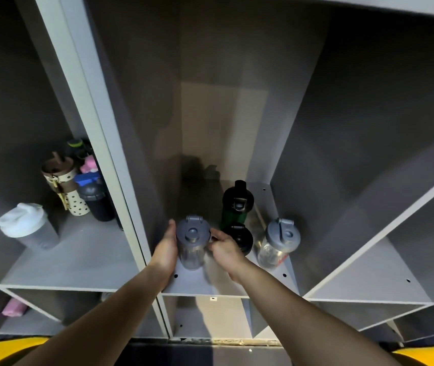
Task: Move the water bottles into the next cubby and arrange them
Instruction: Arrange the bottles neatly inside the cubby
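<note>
A clear shaker bottle with a grey lid [192, 241] stands on the floor of the middle cubby [197, 285]. My left hand [167, 248] presses its left side and my right hand [225, 248] holds its right side. Behind my right hand stand a black-lidded bottle [242, 237] and a dark green bottle with a black cap [237, 204]. A second clear grey-lidded shaker [278, 243] stands at the right. The left cubby holds a white-lidded shaker [27, 225], a polka-dot bottle [66, 186], a dark shaker [97, 199] and more bottles behind.
A grey divider panel [115, 165] separates the left cubby from the middle one. Another cubby [369, 273] lies to the right. A pink object [14, 307] sits in the lower left cubby.
</note>
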Demonstrator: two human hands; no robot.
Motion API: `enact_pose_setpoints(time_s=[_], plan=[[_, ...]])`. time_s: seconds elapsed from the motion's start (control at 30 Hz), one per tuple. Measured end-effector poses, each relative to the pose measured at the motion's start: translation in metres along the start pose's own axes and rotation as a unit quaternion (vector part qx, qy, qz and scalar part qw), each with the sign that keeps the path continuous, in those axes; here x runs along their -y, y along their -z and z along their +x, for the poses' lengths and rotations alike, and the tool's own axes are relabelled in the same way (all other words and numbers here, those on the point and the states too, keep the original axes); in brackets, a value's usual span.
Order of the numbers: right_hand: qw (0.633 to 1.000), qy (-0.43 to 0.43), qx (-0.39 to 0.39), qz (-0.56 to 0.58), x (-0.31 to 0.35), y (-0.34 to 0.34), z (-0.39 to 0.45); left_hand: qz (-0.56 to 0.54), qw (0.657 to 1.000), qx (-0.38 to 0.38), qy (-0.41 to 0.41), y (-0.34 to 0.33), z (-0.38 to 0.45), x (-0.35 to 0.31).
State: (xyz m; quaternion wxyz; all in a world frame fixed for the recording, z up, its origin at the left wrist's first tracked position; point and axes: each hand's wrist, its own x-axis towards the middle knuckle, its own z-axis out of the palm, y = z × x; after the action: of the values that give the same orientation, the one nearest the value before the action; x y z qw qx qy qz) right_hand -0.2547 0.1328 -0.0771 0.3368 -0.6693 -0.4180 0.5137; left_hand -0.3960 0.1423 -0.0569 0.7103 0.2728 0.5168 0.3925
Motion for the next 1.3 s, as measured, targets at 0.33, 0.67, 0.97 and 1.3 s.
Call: enact_pose_setpoints(time_s=[0.33,0.67,0.97,1.3], plan=[[0.991,0.089,-0.086,-0.04,0.008,0.055,-0.012,0.337,0.913,-0.012,-0.231,-0.033,-0.019,-0.012],[0.995,0.017,-0.094,-0.035,-0.03,0.085,-0.026,0.339,0.933,-0.022,-0.123,-0.085,0.008,0.044],[0.996,-0.007,-0.066,-0.055,-0.048,0.082,-0.01,0.212,0.976,-0.017,-0.049,-0.086,0.038,0.064],[0.997,-0.015,-0.075,0.0,-0.075,0.08,0.008,0.184,0.981,0.029,-0.049,-0.076,0.045,0.067]])
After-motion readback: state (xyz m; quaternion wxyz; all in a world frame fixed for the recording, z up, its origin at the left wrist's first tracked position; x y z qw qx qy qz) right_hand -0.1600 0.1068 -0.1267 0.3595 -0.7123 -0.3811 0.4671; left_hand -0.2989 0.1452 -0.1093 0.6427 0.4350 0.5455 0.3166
